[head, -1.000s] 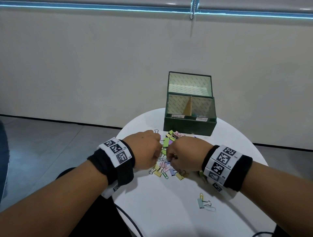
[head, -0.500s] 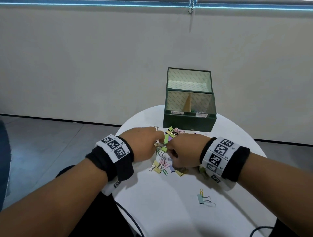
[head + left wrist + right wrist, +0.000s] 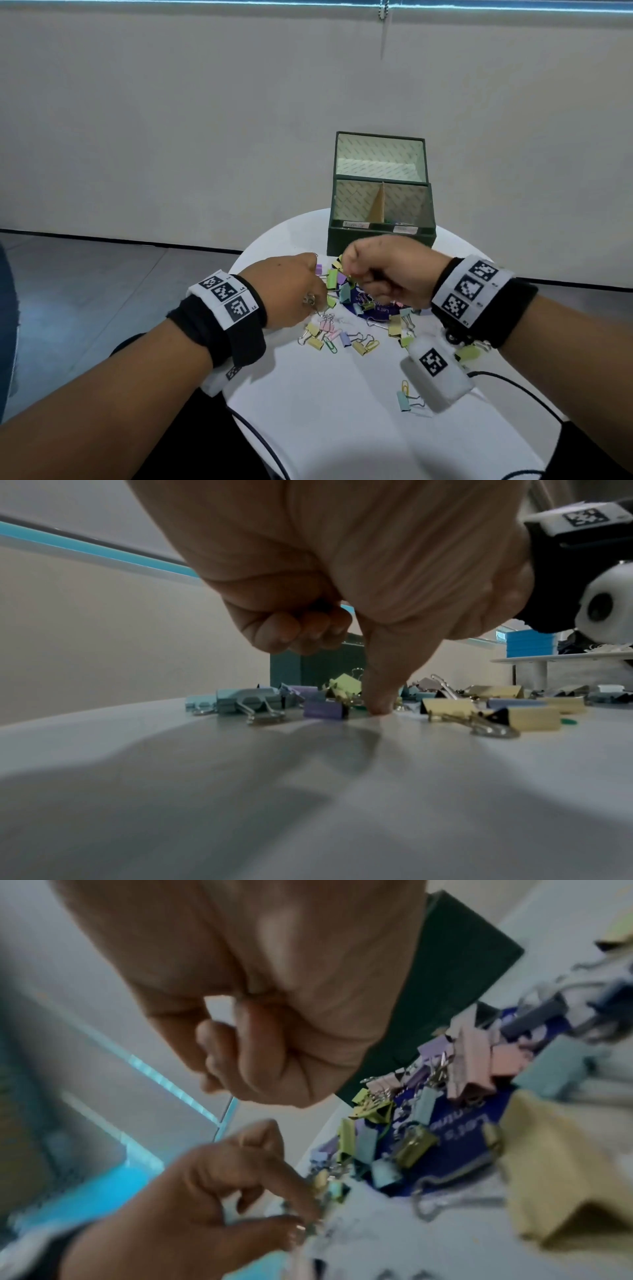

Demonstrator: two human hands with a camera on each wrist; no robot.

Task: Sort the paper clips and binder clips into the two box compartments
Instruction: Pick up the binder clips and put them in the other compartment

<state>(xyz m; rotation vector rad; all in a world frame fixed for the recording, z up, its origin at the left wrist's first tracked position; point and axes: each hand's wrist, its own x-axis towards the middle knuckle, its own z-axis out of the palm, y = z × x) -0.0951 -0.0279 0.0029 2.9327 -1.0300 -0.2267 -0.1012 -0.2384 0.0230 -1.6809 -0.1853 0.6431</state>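
A heap of pastel binder clips and paper clips lies mid-table, in front of the open green box, which a cardboard divider splits in two. My left hand is low at the heap's left edge, fingers curled round a few silvery clips; its thumb presses on the table. My right hand hovers above the heap in a tight fist just before the box. A small yellow-green bit shows at its fingertips; what it grips is hidden in the right wrist view.
The round white table has a blue printed disc under part of the heap. A lone teal binder clip and a yellow paper clip lie nearer me. A black cable runs along the right edge.
My right hand has lifted off the heap and moved up towards the box, still curled. My left hand has stayed at the heap's left side.
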